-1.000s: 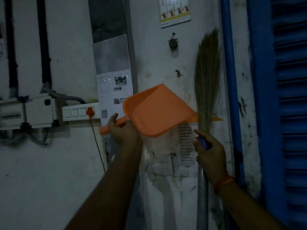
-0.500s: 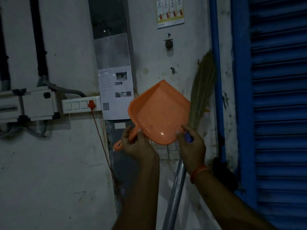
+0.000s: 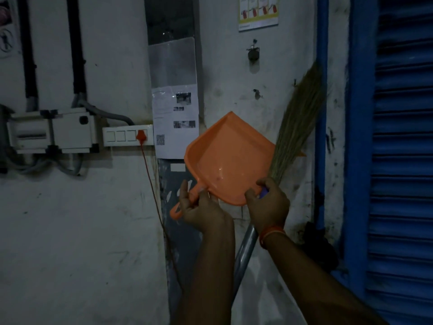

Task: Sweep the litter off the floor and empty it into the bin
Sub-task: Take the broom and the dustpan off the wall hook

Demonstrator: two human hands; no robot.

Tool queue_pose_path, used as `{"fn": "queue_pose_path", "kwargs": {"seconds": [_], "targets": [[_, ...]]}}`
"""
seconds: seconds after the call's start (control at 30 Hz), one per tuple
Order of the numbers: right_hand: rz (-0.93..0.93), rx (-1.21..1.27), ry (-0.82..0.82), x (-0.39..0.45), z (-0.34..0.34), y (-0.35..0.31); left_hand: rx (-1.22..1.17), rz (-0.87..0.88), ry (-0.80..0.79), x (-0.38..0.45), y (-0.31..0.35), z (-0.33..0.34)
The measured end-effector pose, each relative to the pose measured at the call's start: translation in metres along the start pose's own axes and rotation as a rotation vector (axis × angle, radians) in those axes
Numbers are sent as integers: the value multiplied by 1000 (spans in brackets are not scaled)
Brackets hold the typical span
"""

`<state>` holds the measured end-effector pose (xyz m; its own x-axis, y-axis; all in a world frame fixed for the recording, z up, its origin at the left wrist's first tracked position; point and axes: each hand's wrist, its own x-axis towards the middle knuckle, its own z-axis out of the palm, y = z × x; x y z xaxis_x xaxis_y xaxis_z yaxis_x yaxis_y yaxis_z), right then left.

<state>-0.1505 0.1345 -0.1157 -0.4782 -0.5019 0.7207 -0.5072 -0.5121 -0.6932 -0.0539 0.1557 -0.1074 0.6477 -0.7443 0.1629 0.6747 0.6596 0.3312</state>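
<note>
Both handles [image 3: 187, 202] inside curled fingers [image 3: 254, 194]

Hidden and cut-off parts, head view.
We lose the broom [image 3: 296, 127] where the right hand [image 3: 268, 207] covers the join of bristles and metal pole; the pole's lower end passes behind the left forearm. The left hand [image 3: 202, 211] hides part of the dustpan [image 3: 228, 158] handle, and the bristles cover the pan's far corner. The poster [image 3: 259, 11] is cut by the top edge, the sign [image 3: 7, 31] by the left edge. Print on the paper notice [image 3: 174, 124] is too small for us to read.
</note>
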Motion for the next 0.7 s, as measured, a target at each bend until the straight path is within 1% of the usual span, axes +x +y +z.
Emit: {"fn": "queue_pose_path", "kwargs": {"seconds": [0.07,0.13,0.17,0.23,0.3,0.57,0.7], "targets": [[10,21,4,1,0,0,122,7,-39,-2,5,-9],[16,33,-1,3,0,1,181,-32,-99,-4,6,-17],[14,40,-10,4,1,3,148,-61,-82,-3,4,-19],[1,56,-21,6,1,7,50,-112,0,-2,-2,-22],[-15,61,-23,7,0,11,77,-132,22,-4,-2,-26],[-102,67,-20,6,1,20,273,-109,-126,-3,3,-56],[-96,71,-3,11,1,23,403,-64,-188,-2,8,-76]]}}
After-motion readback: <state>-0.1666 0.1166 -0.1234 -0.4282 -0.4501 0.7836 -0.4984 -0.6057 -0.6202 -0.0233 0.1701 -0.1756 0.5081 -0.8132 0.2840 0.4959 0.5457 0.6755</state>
